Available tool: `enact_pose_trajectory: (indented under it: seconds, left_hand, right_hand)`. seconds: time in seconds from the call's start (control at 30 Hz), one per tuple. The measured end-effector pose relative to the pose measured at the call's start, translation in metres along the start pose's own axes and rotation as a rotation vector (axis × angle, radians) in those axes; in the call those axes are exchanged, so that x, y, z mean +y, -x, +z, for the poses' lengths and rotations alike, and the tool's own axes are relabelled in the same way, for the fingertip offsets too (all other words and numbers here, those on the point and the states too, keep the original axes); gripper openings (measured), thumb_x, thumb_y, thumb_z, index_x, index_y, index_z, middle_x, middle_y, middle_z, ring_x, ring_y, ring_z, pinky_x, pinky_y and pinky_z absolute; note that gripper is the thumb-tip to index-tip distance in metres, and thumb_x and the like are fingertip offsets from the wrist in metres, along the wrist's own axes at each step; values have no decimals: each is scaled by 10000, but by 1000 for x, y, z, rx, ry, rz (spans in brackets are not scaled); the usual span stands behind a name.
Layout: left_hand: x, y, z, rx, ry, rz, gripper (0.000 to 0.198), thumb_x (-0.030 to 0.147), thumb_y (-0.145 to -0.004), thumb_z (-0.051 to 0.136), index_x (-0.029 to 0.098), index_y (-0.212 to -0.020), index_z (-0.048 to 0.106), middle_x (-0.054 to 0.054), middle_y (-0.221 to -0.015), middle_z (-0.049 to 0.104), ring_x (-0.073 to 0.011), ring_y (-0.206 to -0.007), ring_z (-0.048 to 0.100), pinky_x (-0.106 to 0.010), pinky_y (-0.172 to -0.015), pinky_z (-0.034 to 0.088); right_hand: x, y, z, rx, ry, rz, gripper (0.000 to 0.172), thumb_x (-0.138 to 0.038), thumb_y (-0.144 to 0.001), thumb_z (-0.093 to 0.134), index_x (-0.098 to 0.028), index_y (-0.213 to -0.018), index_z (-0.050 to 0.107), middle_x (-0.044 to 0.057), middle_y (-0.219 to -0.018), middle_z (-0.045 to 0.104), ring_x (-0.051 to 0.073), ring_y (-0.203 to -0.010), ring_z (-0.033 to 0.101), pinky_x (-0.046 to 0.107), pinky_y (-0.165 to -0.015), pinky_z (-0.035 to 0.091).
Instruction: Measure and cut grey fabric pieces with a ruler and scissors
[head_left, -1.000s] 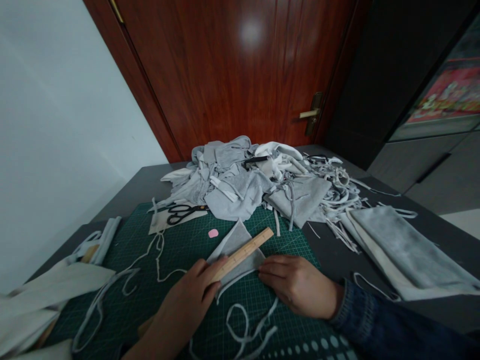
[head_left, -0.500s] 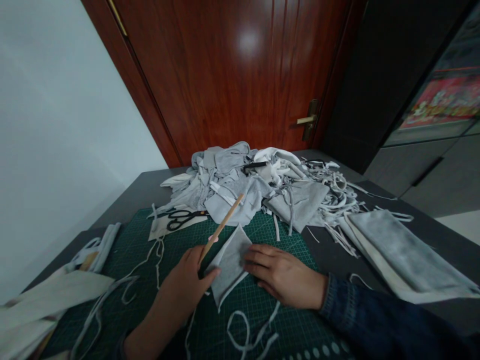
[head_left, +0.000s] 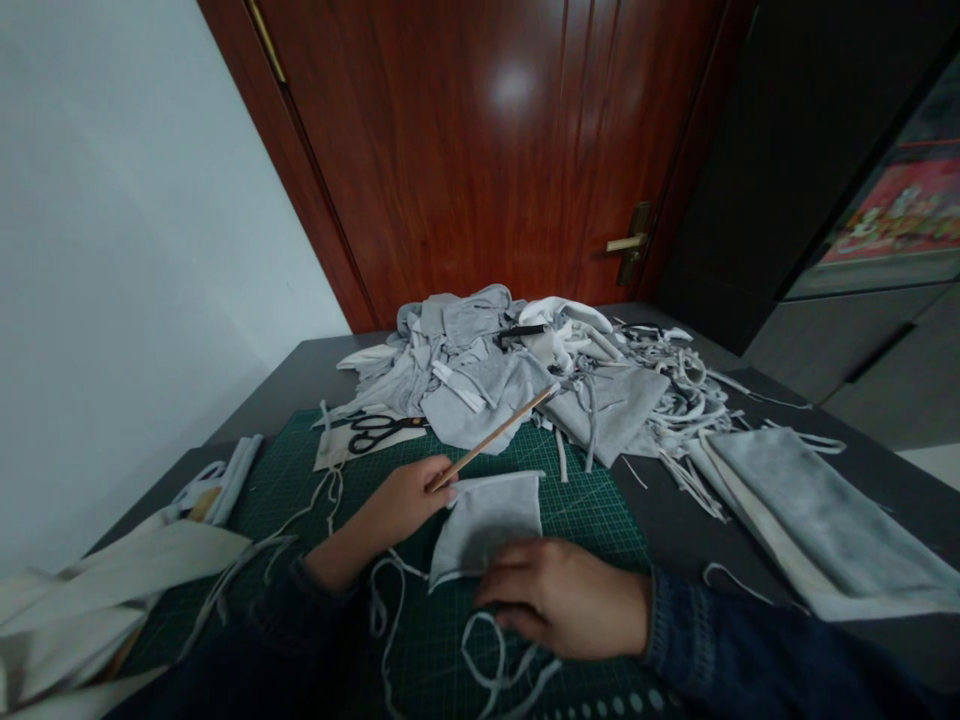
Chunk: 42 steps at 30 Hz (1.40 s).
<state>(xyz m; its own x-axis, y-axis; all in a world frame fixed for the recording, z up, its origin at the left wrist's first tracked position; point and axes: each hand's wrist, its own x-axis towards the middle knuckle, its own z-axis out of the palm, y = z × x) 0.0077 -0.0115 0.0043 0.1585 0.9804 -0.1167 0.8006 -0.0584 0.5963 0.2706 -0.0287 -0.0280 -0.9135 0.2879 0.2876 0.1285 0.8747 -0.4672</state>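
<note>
L hand [head_left: 405, 503], R hand [head_left: 562, 597] working grey fabric piece [head_left: 487, 525]

L hand pinching wooden ruler [head_left: 491, 440] betw thumb & fingers, just beside fabric; R hand lying spread on its lower edge. Fabric resting on green cutting mat [head_left: 592, 520], black scissors [head_left: 379, 432] & heap of grey offcuts [head_left: 480, 350] sitting beyond.

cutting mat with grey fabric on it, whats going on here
A person is working at a green cutting mat. Their left hand holds a wooden ruler by one end, and their right hand rests on the lower edge of a piece of grey fabric lying on the mat. Black-handled scissors lie at the mat's far edge, and a heap of grey fabric scraps sits beyond it.
</note>
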Motion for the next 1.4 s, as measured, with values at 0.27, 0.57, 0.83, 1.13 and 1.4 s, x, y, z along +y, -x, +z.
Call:
enact_pose_trajectory:
  seconds: [0.27, 0.57, 0.83, 1.13, 1.4]
  left_hand:
    - [25, -13, 8, -72, 256, 118, 283, 465, -790, 626, 205, -902, 614, 38, -794, 545, -172, -749, 510, -276, -697, 385]
    - [25, -11, 7, -128, 440, -1, 524, 438, -584, 806, 186, -1021, 662, -16, -913, 706, -250, -861, 654, -333, -780, 522]
    - [34, -8, 0, 18, 358, -14, 385, 539, -738, 691, 196, -911, 693, 6, -848, 671, -255, -865, 637, -319, -780, 469]
    - [41, -2, 0, 70, 445, 5, 360, 531, -760, 726, 203, -907, 702, 25, -794, 643, -221, -785, 602, -294, -711, 440]
    - [43, 6, -2, 201, 475, 46, 254, 454, -753, 746, 228, -827, 657, 60, -734, 574, -171, -703, 531, -279, -682, 401]
  right_hand:
    - [42, -27, -12, 435, -145, 477, 253, -71, -842, 753, -165, -1068, 689, 76, -1018, 718, 266, -989, 651, 383, -892, 512]
    - [69, -20, -7, 532, -689, 576, 168, -307, -902, 642, -200, -777, 610, -35, -707, 535, 159, -709, 493, 284, -686, 365]
    - [60, -20, -16, 502, -932, 537, 362, -548, -866, 655, -199, -806, 579, -46, -709, 471, 143, -676, 453, 281, -670, 363]
    - [48, -26, -22, 611, -998, 487, 576, -704, -745, 838, -184, -721, 591, -63, -641, 476, 106, -608, 385, 257, -585, 296]
    - [49, -20, -18, 565, -1391, 545, 515, -623, -719, 913, -173, -786, 673, -23, -750, 652, 137, -717, 581, 277, -736, 474]
